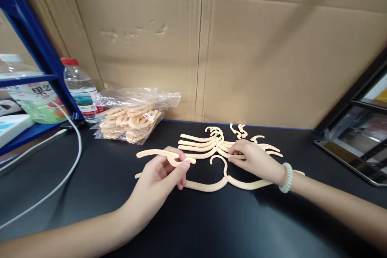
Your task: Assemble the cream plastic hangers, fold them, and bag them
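Over smooth black tabletop [211,225], left hand [165,173] pinching curved peach piece [154,152], right hand [256,159] pinching slender hanger arm [224,154]

"What colour are those hangers [202,155]?"

"Pale peach, same as the heap [133,125] in the clear plastic bag [130,98]."

"And the desk [211,225] is black."

"Yes, and the cardboard [145,48] plain tan. The shelf [27,24] is deep blue, the cable [80,145] white."

"That water bottle [75,79] has a red cap [69,61] and a blue, white and red label [86,99]."

"And the bracelet [289,177] is pale mint, nearly white."
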### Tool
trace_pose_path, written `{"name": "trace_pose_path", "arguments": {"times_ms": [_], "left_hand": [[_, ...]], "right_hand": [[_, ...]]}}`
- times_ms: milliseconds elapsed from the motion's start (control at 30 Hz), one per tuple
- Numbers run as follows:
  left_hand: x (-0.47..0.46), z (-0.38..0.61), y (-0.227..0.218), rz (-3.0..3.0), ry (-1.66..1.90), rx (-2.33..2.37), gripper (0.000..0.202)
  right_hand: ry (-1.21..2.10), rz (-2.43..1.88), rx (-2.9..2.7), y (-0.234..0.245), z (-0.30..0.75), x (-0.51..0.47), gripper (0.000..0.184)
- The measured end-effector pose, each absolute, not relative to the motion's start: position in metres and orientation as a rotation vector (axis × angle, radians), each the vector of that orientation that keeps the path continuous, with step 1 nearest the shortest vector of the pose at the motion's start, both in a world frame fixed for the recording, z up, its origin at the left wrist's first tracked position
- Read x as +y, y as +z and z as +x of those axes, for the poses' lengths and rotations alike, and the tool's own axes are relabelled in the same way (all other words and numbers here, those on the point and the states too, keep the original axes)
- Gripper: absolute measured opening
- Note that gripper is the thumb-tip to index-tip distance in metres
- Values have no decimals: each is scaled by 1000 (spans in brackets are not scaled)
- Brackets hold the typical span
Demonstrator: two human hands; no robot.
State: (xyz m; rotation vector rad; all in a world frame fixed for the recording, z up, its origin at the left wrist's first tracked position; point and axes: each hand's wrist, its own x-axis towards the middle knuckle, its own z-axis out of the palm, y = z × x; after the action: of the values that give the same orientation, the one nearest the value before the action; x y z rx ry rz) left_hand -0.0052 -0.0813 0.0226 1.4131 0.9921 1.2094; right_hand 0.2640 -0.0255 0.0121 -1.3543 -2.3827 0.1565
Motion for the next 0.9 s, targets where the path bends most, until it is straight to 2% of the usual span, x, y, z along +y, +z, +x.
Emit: {"name": "trace_pose_path", "arguments": {"times_ms": [400,533,733,900], "left_hand": [[-76,-18,28,1382,1133,944,17],[-73,-18,28,1377,1079,963,19],[-72,-17,26,1346,1033,929,20],[-70,-18,22,1332,958,799,25]], "right_hand": [[280,-1234,-2133,28,283,-46,9],[245,-1177,-2102,24,294,-51,20],[116,-1111,-2152,16,298,-60,7],[131,-1074,-2131,6,303,-67,17]]}}
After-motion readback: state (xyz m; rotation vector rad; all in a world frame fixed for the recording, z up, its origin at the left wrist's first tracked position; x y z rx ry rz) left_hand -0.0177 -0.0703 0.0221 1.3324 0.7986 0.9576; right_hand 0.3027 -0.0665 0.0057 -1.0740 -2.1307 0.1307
